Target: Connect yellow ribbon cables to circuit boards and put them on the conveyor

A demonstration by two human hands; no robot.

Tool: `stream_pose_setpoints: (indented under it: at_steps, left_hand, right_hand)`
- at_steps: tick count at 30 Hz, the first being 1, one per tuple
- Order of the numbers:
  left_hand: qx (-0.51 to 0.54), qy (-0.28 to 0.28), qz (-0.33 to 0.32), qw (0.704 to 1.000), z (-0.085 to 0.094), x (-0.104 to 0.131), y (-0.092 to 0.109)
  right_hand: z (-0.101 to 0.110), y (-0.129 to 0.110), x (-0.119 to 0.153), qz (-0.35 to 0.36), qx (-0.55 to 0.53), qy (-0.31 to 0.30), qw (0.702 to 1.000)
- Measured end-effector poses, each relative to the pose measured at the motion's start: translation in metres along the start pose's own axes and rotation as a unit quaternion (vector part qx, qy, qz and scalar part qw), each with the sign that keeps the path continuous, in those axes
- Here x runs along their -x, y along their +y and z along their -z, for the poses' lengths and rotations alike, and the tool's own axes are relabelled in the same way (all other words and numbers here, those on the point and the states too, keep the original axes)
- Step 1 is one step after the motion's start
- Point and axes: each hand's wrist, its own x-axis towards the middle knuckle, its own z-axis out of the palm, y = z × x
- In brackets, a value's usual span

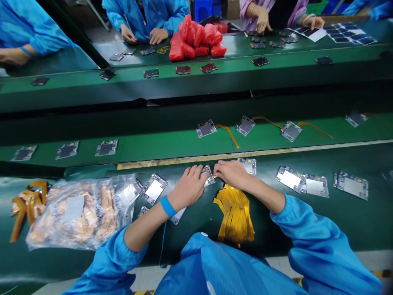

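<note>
My left hand (pixel 190 184) is closed over a circuit board (pixel 209 176) on the green bench, its fingers covering the board's left part. My right hand (pixel 231 172) pinches the end of an orange flex cable (pixel 215 176) at that board's right edge; most of this cable is hidden. A fanned pile of orange flex cables (pixel 235 213) lies just below my right hand. Behind that hand another circuit board (pixel 248 166) is partly covered. A blue wrist strap (pixel 168 206) with a cord sits on my left wrist. More boards (pixel 155 188) lie beside my left forearm.
On the left are a clear plastic bag (pixel 76 213) of copper-coloured parts and loose flex cables (pixel 30 200). Several boards (pixel 316 185) lie at right. Beyond a raised edge, a green belt (pixel 159 143) carries boards, some with cables. Co-workers' hands (pixel 158 36) and red bundles (pixel 196 39) are across.
</note>
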Motion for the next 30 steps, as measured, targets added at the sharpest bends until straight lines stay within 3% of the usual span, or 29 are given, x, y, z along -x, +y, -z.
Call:
stream_pose_setpoints:
  at_steps: [3,7,10,12,15,17,20,23,26,30]
  left_hand:
    - [0.002,-0.013,0.023,1.0,0.003,0.0,0.0]
    - [0.019,-0.015,0.003,1.0,0.006,-0.002,-0.004]
    - [0.026,0.016,-0.006,1.0,0.013,-0.002,-0.018]
    - [0.024,0.053,0.032,0.998,0.023,-0.001,-0.037]
    - [-0.016,0.129,0.198,0.971,0.039,0.004,-0.071]
    - [-0.04,0.156,0.263,0.951,0.045,0.012,-0.09]
    - [-0.04,0.134,0.263,0.955,0.043,0.029,-0.102]
    - [-0.018,0.086,0.236,0.968,0.033,0.051,-0.097]
    - [-0.004,0.058,0.228,0.972,0.023,0.074,-0.089]
    - [-0.017,0.014,0.264,0.964,0.015,0.1,-0.081]
  right_hand:
    - [-0.008,0.006,0.004,-0.017,-0.074,0.058,0.995]
    - [-0.01,0.016,0.013,-0.029,-0.191,0.182,0.964]
    - [-0.008,0.023,0.022,-0.04,-0.232,0.244,0.941]
    - [-0.007,0.026,0.029,-0.059,-0.243,0.256,0.934]
    - [-0.008,0.028,0.04,-0.068,-0.222,0.219,0.948]
    - [-0.009,0.026,0.047,-0.06,-0.179,0.165,0.968]
    - [-0.013,0.02,0.055,-0.069,-0.109,0.08,0.988]
    - [-0.018,0.016,0.06,-0.095,-0.063,0.032,0.993]
    - [-0.021,0.016,0.062,-0.098,-0.059,0.015,0.993]
    - [-0.021,0.018,0.065,-0.087,-0.088,0.022,0.992]
